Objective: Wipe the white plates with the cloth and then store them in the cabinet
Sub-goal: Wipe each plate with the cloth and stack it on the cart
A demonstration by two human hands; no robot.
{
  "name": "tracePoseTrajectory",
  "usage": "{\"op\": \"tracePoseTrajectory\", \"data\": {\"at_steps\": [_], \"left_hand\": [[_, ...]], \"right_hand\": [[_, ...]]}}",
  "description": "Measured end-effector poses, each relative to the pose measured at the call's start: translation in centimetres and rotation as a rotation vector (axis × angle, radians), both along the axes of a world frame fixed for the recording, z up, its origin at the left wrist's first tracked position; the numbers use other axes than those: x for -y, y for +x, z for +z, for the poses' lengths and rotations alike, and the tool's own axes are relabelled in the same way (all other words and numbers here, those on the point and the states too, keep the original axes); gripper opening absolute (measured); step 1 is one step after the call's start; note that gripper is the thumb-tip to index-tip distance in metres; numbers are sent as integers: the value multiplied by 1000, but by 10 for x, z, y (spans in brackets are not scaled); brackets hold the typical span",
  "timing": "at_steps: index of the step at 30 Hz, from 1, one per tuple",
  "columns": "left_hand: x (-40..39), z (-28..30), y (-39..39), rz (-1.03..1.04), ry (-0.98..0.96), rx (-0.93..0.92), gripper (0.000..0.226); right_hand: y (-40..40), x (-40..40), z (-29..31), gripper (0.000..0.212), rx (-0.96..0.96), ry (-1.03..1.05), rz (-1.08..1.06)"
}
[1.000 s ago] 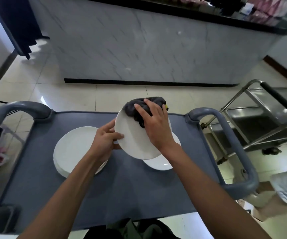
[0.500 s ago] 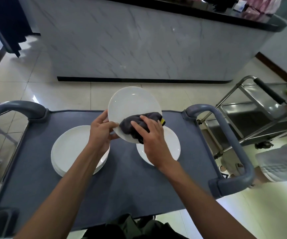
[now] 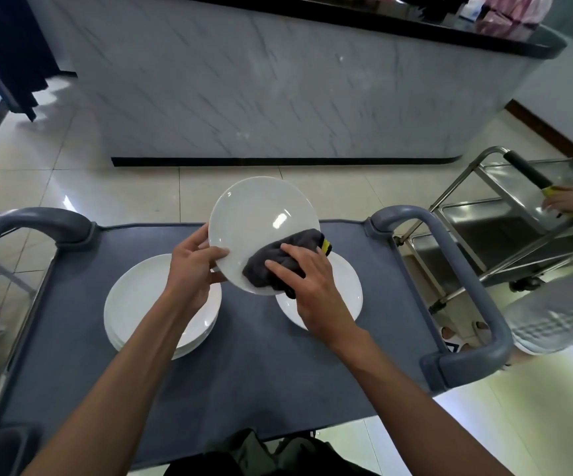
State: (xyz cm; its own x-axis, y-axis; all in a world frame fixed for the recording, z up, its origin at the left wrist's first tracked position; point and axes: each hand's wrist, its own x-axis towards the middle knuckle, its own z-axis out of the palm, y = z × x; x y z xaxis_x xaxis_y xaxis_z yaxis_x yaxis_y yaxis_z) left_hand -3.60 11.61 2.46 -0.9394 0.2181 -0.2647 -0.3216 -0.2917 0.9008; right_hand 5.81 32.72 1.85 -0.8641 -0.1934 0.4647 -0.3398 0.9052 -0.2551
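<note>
A round white plate (image 3: pixel 257 218) is held tilted above the grey cart top (image 3: pixel 244 365). The left hand (image 3: pixel 192 269) pinches its edge. The right hand (image 3: pixel 307 283) presses a dark grey cloth (image 3: pixel 278 266) on it, fingers spread. A pile of white plates (image 3: pixel 140 304) sits left.

No lettering, brand, number or sign can be read anywhere. The small yellow tag (image 3: pixel 326 246) on the dark grey cloth (image 3: pixel 283 262) shows no legible print. Below the right grey handle of the grey cart (image 3: pixel 464 286), a white label with a dark diamond mark (image 3: pixel 453 347) lies on the floor, too small to read.
</note>
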Motion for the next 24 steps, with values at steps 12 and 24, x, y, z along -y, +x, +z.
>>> {"op": "tracePoseTrajectory", "data": {"at_steps": [12,24], "left_hand": [[-2,3,8,-145,-47,-72,58],[2,12,7,-192,-47,-116,55]], "right_hand": [[-56,-7,33,51,-43,-80,-203],[-59,39,29,55,-124,-68,-5]]}}
